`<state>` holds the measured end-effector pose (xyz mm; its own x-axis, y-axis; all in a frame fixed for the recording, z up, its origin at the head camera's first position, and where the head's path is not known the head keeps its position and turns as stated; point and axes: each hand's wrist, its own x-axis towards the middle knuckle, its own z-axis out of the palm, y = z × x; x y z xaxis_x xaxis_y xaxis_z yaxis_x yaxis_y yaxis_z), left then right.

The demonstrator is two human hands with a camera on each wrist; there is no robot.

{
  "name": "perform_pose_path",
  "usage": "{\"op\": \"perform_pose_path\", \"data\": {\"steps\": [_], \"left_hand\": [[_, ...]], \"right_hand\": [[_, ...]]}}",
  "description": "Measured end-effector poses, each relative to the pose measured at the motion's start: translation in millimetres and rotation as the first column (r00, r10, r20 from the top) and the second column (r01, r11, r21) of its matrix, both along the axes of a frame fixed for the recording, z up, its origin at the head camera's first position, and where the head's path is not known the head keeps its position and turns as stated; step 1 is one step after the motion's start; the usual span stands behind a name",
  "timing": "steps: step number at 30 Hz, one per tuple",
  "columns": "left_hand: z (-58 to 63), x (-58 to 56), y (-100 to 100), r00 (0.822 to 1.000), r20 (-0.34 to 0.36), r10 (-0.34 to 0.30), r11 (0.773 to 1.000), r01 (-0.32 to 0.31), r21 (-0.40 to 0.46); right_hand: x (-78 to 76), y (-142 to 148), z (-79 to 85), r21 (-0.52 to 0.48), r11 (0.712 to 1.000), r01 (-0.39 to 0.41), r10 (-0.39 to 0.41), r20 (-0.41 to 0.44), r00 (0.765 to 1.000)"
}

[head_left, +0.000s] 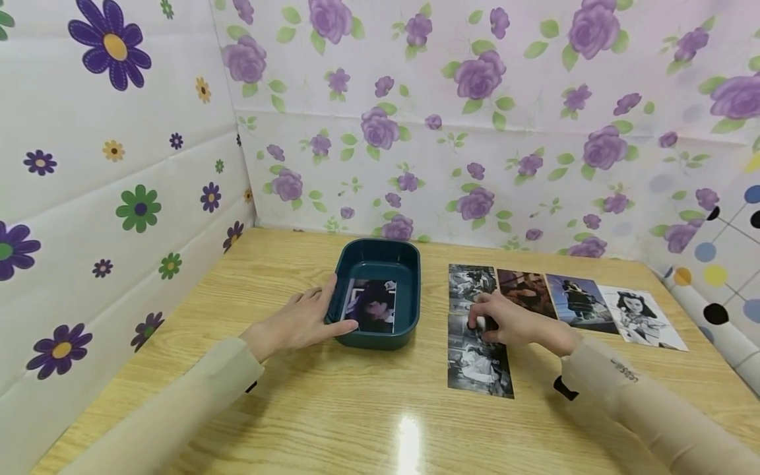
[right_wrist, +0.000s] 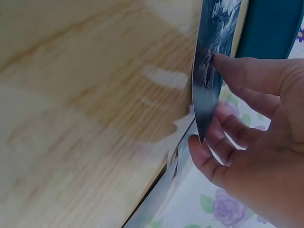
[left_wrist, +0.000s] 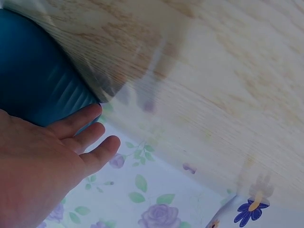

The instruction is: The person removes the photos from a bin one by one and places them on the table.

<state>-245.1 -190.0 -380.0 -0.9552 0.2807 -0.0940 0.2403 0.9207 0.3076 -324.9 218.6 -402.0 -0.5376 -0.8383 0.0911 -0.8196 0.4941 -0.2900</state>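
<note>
My left hand [head_left: 303, 322] rests against the left side of a dark teal rectangular box [head_left: 412, 290], thumb over its near corner. In the left wrist view, its fingers [left_wrist: 95, 161] extend fairly straight beside the box wall [left_wrist: 47, 76]. A dark photo card with a figure's face [head_left: 377, 310] lies inside the box. To the right, my right hand [head_left: 516, 320] pinches the far end of a black-and-white photo card [head_left: 479, 363]. Seen from the right wrist, the thumb lies on this card's [right_wrist: 213, 61] face, with fingers at its edge and behind it.
Beyond the right hand, a row holds another black-and-white card [head_left: 469, 280], a brownish card [head_left: 525, 290], a blue-purple card [head_left: 578, 303] and a white card with a drawn figure [head_left: 641, 316]. Everything stands on a wooden table [head_left: 332, 409] bordered by flower-patterned sheets [head_left: 427, 158].
</note>
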Motion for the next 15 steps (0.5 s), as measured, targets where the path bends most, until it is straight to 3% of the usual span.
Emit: {"op": "perform_pose_path", "data": {"steps": [7, 10, 15], "left_hand": [[-0.4, -0.7, 1, 1.0, 0.001, -0.004, 1.0, 0.004, -0.002], [-0.7, -0.8, 0, 1.0, 0.002, -0.007, 1.0, 0.007, -0.002], [-0.7, -0.6, 0, 1.0, 0.002, -0.01, 1.0, 0.01, -0.005]], "right_hand": [[2.9, -2, 4.5, 0.025, 0.999, 0.023, -0.021, -0.06, 0.998], [-1.2, -10, 10.6, -0.023, 1.0, 0.017, -0.019, -0.075, 0.997], [-23.9, -43, 33.9, -0.214, 0.976, 0.034, -0.02, 0.067, 0.998]]}}
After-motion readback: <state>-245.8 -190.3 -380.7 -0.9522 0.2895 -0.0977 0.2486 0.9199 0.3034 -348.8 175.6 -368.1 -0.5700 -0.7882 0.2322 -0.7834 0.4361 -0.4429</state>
